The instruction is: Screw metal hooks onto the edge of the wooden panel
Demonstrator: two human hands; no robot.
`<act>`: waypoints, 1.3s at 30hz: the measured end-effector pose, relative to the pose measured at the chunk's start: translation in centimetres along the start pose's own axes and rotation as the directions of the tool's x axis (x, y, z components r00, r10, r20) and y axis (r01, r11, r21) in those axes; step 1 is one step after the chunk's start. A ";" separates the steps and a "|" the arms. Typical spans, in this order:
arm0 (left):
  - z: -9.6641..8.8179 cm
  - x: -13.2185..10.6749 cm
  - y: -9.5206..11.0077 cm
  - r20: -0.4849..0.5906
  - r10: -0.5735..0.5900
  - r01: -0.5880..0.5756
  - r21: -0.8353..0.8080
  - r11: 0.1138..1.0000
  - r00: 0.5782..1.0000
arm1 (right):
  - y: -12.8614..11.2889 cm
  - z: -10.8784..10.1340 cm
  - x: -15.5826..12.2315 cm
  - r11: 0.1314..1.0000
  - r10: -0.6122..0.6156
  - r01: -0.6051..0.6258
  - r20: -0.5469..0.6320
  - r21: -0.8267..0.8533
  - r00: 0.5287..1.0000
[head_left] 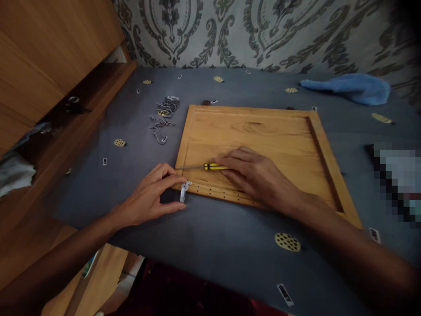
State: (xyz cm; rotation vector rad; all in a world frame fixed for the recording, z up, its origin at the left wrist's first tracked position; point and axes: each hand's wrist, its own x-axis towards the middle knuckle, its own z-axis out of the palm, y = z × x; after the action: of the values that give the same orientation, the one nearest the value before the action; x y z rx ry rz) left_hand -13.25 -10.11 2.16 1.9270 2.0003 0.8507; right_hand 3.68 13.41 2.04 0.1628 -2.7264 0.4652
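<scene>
A wooden framed panel [250, 140] lies flat, with small dark holes in pairs along its near edge. At its near left corner, my left hand [149, 195] grips a small silver metal hook [183, 192] between thumb and fingers, against the edge. My right hand [256, 171] rests over the panel with its fingers closed round a yellow and black screwdriver [215, 166]. The thin shaft points left, and its tip reaches near my left fingertips. Several loose metal hooks [167, 107] and small screws [162, 124] lie beyond the panel's left side.
The dark grey tablecloth [210, 245] has a pineapple print. A blue cloth [358, 87] lies at the back right, and a blurred-out object [399, 175] is at the right edge. A wooden cabinet [49, 48] stands on the left; a patterned wall [223, 35] is behind.
</scene>
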 end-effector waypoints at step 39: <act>-0.3 0.1 0.1 0.004 0.000 0.000 0.008 1.000 1.000 | -7.0 -1.3 4.5 0.699 0.379 -0.080 -0.273 0.711 0.884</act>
State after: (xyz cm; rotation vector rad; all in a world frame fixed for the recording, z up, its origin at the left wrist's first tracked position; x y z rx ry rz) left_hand -13.29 -10.04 2.47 1.9317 2.0044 0.8394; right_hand 1.15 7.04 6.98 -0.0991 -2.0446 1.4139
